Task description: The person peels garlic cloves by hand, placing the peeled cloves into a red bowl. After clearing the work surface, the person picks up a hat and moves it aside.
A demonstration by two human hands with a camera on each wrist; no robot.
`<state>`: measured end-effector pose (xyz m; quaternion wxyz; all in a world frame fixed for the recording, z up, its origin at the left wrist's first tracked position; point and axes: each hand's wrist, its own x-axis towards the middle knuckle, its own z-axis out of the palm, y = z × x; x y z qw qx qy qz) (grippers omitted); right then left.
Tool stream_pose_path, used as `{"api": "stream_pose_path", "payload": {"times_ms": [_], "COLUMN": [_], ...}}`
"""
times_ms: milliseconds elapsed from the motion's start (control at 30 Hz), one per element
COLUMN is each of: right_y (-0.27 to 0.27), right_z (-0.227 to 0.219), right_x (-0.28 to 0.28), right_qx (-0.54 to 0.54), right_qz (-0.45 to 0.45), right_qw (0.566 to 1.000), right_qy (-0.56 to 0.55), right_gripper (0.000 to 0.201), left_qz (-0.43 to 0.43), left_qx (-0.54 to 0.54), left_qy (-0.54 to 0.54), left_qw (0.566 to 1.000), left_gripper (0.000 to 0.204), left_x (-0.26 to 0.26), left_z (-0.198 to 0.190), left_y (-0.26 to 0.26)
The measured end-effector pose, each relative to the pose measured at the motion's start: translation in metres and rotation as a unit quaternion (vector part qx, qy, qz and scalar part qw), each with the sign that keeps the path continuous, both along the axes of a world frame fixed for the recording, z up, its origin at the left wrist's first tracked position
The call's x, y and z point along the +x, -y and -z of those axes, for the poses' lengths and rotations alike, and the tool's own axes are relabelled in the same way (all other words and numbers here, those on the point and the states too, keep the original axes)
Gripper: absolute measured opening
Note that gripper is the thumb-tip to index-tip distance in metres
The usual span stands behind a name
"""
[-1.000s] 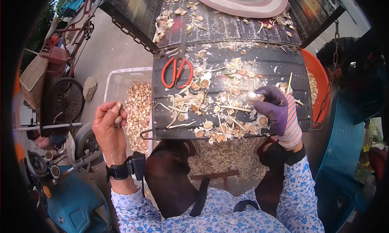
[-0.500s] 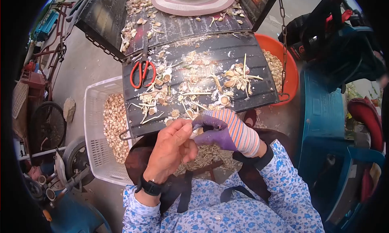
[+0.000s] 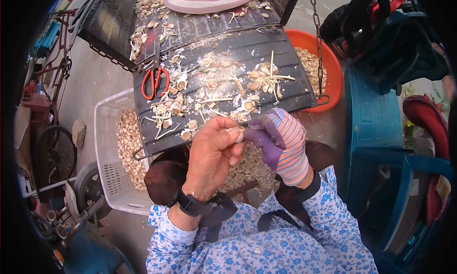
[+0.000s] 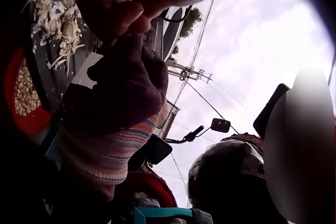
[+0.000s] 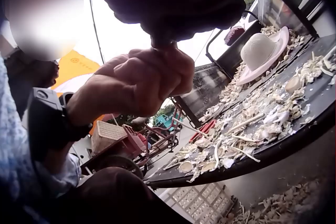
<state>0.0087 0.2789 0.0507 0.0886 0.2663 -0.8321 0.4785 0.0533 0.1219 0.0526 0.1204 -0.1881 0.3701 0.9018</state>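
Observation:
In the head view my bare left hand pinches a pale garlic clove between thumb and forefinger, just off the near edge of the dark tailgate. My right hand, in a purple-coated striped glove, meets it there, its thumb and finger curled on the same clove. Fingers hide most of the garlic. The two hands also come together in the left wrist view, where the glove is in shadow. Red-handled scissors lie on the tailgate, among garlic skins and cut stems.
Left of the tailgate stands a white plastic crate of garlic cloves; an orange basin with more garlic is at its right. A sun hat lies farther back. A chain hangs at the right, near a teal vehicle. Trimmings cover the ground below.
Both hands have come together in front of the tailgate, the left from above the crate and the right from above the tailgate. The head view has shifted right.

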Motion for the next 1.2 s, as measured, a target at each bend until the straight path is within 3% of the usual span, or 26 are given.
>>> {"api": "stream_pose_path", "payload": {"times_ms": [33, 67, 167, 200, 300, 333, 400, 433, 533, 667, 767, 800, 833, 867, 900, 1033, 1133, 1200], "right_y": [-0.001, -0.004, -0.014, -0.015, -0.024, -0.021, -0.014, -0.009, 0.007, 0.023, 0.021, 0.018, 0.023, 0.025, 0.028, 0.027, 0.02, 0.02], "right_z": [-0.002, -0.003, 0.016, 0.016, 0.028, 0.016, 0.024, 0.028, 0.044, 0.07, 0.081, 0.094, 0.083, 0.068, 0.056, 0.059, 0.064, 0.062], "right_x": [-0.001, 0.005, 0.003, 0.003, -0.025, -0.037, -0.065, -0.077, -0.097, -0.108, -0.112, -0.111, -0.109, -0.105, -0.101, -0.096, -0.099, -0.099], "right_qx": [-0.022, -0.069, 0.182, 0.352, 0.256, 0.169, 0.139, 0.143, 0.307, 0.411, 0.335, 0.252, 0.141, 0.025, -0.092, -0.147, -0.081, -0.065], "right_qz": [0.017, 0.05, -0.139, -0.212, -0.141, -0.065, 0.015, 0.031, 0.012, -0.02, 0.005, 0.017, 0.009, 0.002, -0.004, -0.037, -0.067, -0.076], "right_qw": [0.999, 0.986, 0.973, 0.909, 0.954, 0.978, 0.986, 0.986, 0.951, 0.911, 0.942, 0.967, 0.978, 0.958, 0.907, 0.921, 0.962, 0.972], "right_qy": [0.036, 0.146, 0.031, 0.062, 0.062, 0.1, 0.089, 0.075, 0.032, 0.002, 0.025, 0.021, 0.155, 0.287, 0.412, 0.359, 0.252, 0.213], "right_gripper": [0.016, 0.015, 0.017, 0.021, 0.021, 0.02, 0.024, 0.025, 0.027, 0.017, 0.022, 0.026, 0.028, 0.031, 0.033, 0.022, 0.024, 0.026], "left_qz": [-0.006, -0.021, -0.032, -0.008, 0.019, 0.022, 0.028, 0.035, 0.04, -0.007, -0.002, -0.001, -0.001, 0.007, 0.021, 0.047, 0.044, 0.046], "left_qx": [-0.008, -0.018, -0.053, -0.071, -0.093, -0.094, -0.09, -0.098, -0.125, -0.079, -0.091, -0.102, -0.113, -0.102, -0.085, -0.017, 0.027, -0.017], "left_qy": [-0.021, -0.021, -0.016, -0.011, 0.001, 0.012, 0.032, 0.036, 0.059, 0.085, 0.08, 0.072, 0.066, 0.047, 0.04, 0.016, 0.004, 0.005], "left_qw": [1.0, 0.999, 0.998, 0.997, 0.995, 0.995, 0.995, 0.994, 0.99, 0.993, 0.993, 0.992, 0.991, 0.994, 0.995, 0.999, 0.999, 0.999], "left_gripper": [0.012, 0.013, 0.019, 0.02, 0.019, 0.018, 0.013, 0.012, 0.01, 0.007, 0.011, 0.014, 0.017, 0.024, 0.024, 0.022, 0.015, 0.015], "left_x": [-0.001, -0.004, -0.017, -0.02, -0.038, -0.046, -0.062, -0.069, -0.083, -0.087, -0.087, -0.088, -0.089, -0.09, -0.09, -0.091, -0.093, -0.095], "left_z": [0.002, 0.002, 0.007, 0.011, 0.023, 0.028, 0.037, 0.043, 0.059, 0.077, 0.084, 0.08, 0.077, 0.074, 0.073, 0.07, 0.068, 0.064], "left_y": [0.0, 0.001, 0.005, 0.01, 0.016, 0.018, 0.018, 0.02, 0.023, 0.03, 0.034, 0.031, 0.028, 0.025, 0.024, 0.023, 0.024, 0.026]}}
